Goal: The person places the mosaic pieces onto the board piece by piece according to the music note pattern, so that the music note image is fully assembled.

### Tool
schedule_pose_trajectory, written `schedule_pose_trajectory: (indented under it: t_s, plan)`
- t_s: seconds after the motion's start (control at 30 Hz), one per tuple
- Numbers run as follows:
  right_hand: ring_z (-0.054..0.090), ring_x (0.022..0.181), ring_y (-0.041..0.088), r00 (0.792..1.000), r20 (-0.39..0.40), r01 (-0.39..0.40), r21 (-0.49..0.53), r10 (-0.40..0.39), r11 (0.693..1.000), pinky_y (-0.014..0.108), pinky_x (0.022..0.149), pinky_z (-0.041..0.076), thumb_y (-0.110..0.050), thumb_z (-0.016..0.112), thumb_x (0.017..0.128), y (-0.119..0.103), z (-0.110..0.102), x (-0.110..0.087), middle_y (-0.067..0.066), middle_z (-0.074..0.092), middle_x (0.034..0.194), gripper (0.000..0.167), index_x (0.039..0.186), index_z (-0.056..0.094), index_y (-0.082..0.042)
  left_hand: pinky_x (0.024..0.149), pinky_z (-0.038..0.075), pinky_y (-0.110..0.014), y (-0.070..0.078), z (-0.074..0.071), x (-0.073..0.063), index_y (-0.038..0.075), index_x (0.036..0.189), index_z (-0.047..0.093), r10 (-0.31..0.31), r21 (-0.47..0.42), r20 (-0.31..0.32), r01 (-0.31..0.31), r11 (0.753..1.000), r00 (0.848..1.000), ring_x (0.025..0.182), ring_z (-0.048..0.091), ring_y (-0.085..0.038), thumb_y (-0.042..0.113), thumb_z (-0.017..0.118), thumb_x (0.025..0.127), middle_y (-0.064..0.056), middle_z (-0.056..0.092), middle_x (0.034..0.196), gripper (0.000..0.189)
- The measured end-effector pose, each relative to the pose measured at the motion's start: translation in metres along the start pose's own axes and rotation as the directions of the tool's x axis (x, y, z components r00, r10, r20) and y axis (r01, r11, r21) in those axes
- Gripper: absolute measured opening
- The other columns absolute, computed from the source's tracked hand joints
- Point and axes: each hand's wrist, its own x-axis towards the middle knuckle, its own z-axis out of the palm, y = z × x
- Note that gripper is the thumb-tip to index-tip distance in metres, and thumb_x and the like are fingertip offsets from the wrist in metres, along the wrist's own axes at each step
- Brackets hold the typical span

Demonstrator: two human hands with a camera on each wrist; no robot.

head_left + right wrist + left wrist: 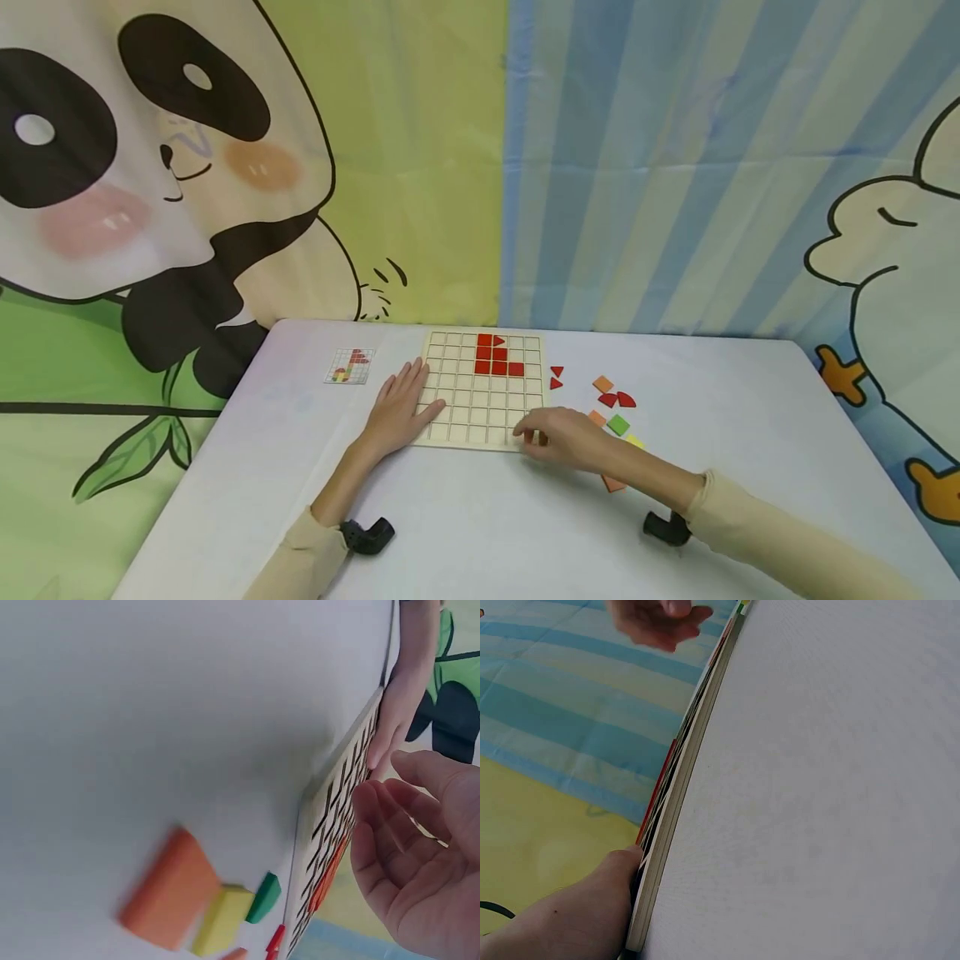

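1. Surface: white table (465,517), its far edge against a printed cloth backdrop (420,167); panda at left, blue stripes towards the right, pale cartoon figure at far right.
2. Pale gridded board (453,408) lies flat near the table's far edge. Red pieces (499,355) sit in its upper cells: squares plus one triangle. Small patterned card (349,367) to the left, apart from the board.
3. Right of the board: two red triangles (557,372) just beside it; farther out, two red curved pieces (626,400), orange pieces (602,384), a green piece (618,425) and a yellow piece (635,442).
4. Left hand (401,407): palm down, fingers extended, thumb spread apart over the board's left edge; nothing gripped.
5. Right hand (558,435): above the board's near right corner, arm crossing from the right. Fingers loosely bent, thumb apart from them in the right wrist view; nothing seen in the grasp.
6. Both beige sleeves (787,533) are cut off by the lower frame. Right forearm partly covers the yellow piece and an orange one.
7. Left wrist view catches the board edge-on, so its cells are unreadable; right hand cropped there. Nearest orange piece blurred in the right wrist view. Card's print too small to read closely.
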Motion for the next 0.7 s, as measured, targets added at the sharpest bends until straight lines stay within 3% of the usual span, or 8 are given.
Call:
schedule_pose_trajectory:
  t_s: [0.17,0.3,0.53,0.7]
  plan:
    - [0.055,0.073,-0.004,0.999,-0.024,-0.041,0.059,0.042,0.997,0.017,0.066,0.052,-0.01,0.077,0.092,0.001,0.007,-0.038,-0.009,0.069,0.089,0.019,0.111,0.076,-0.006,0.129,0.007,-0.059,-0.001,0.001,0.0,-0.001,0.163,0.021,0.001,-0.002,0.009,-0.001,1.0,1.0,0.161,0.01,-0.038,0.05,0.054,0.105,-0.017,0.013,0.173,0.084]
    - [0.054,0.074,-0.005,0.997,-0.047,-0.064,0.083,0.068,0.994,0.018,0.066,0.052,-0.012,0.077,0.092,0.006,0.008,-0.055,-0.01,0.069,0.089,0.021,0.112,0.075,-0.006,0.129,0.006,-0.059,-0.002,0.0,0.0,-0.001,0.163,0.02,-0.005,0.003,0.017,0.005,1.0,1.0,0.161,0.01,-0.038,0.049,0.053,0.105,-0.017,0.012,0.173,0.083]
    - [0.056,0.074,-0.002,0.991,-0.084,-0.096,0.117,0.106,0.988,0.019,0.064,0.052,-0.01,0.076,0.092,0.015,0.0,-0.06,-0.007,0.07,0.091,0.021,0.112,0.074,-0.003,0.129,0.008,-0.059,-0.003,-0.002,0.002,0.0,0.163,0.023,0.005,0.008,-0.003,-0.005,1.0,1.0,0.161,0.011,-0.038,0.048,0.053,0.105,-0.017,0.015,0.173,0.082]
    - [0.062,0.079,0.003,0.99,-0.078,-0.11,0.102,0.119,0.989,0.02,0.067,0.054,-0.012,0.078,0.092,0.019,-0.013,-0.052,0.005,0.073,0.103,0.026,0.115,0.073,-0.002,0.129,0.009,-0.06,-0.001,-0.002,0.001,0.0,0.163,0.023,0.002,0.005,0.004,-0.002,1.0,1.0,0.161,0.012,-0.038,0.048,0.054,0.105,-0.017,0.015,0.173,0.082]
